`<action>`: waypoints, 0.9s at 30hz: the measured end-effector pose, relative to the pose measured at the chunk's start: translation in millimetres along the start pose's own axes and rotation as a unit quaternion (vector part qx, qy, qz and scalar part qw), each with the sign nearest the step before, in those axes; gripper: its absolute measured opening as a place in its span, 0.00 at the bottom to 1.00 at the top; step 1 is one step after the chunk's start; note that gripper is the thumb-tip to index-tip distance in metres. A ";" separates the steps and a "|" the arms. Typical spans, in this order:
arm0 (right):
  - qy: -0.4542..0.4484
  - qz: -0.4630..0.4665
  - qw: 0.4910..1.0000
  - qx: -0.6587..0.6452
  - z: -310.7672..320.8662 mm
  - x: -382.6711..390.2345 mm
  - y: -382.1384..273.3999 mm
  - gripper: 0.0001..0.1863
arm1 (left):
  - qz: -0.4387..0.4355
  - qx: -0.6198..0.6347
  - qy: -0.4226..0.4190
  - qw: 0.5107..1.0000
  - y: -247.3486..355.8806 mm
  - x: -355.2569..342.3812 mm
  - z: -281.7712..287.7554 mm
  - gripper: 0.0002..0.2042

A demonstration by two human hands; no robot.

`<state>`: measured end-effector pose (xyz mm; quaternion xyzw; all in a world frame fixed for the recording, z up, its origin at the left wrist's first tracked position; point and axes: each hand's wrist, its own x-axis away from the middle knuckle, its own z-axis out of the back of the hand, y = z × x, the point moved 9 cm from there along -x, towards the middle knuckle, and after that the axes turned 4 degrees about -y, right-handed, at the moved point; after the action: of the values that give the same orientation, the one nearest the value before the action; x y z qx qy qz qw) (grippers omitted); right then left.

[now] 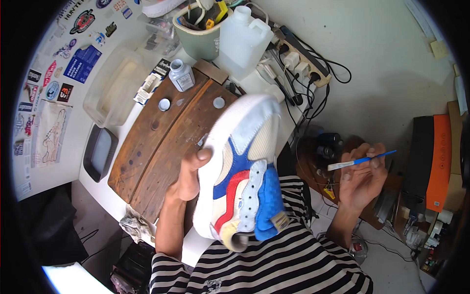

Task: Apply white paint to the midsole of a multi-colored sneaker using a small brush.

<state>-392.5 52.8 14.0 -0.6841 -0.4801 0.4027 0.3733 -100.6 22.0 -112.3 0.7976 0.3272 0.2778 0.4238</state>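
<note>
My left hand (pixel 192 171) is closed around the sole side of a sneaker (pixel 235 164), thumb along its white edge. The shoe is tilted up in front of my chest, toe away from me. Its upper has cream mesh with blue and red panels, a pale toe and lace strip, and a bright blue tongue. No laces show in it. Off to the right, my right hand (pixel 363 182) pinches a thin paintbrush (pixel 362 160) with a blue handle and pale bristles, apart from the shoe.
On the wooden board (pixel 152 154) stand an uncapped bottle (pixel 183 78), a small cap (pixel 164 104) and a round dish (pixel 219 102). Behind are a white jug (pixel 240 49), a green bin (pixel 198 43) and a power strip (pixel 319 68) with cables. A rag (pixel 135 226) lies at the table's near-left edge.
</note>
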 end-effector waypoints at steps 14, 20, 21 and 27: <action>-0.005 0.101 0.993 -0.066 69.8 1.4 -5.3 0.11 | -0.322 0.366 0.067 0.870 -24.8 35.2 -49.9 0.33; 0.179 0.028 0.981 -0.069 88.5 29.0 53.2 0.23 | -0.373 0.402 0.064 0.834 -66.7 17.9 -64.8 0.34; 0.199 0.015 0.980 -0.030 86.8 31.5 58.2 0.27 | -0.365 0.407 0.078 0.834 -68.7 14.5 -65.7 0.34; 0.211 -0.008 0.977 -0.002 69.4 32.0 77.2 0.29 | -0.363 0.397 0.034 0.842 -74.8 12.2 -70.6 0.32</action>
<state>-421.3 72.0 -88.9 -0.7504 -0.3970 0.2448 0.4683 -165.3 98.0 -140.1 0.7116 0.6901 -0.0227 0.1300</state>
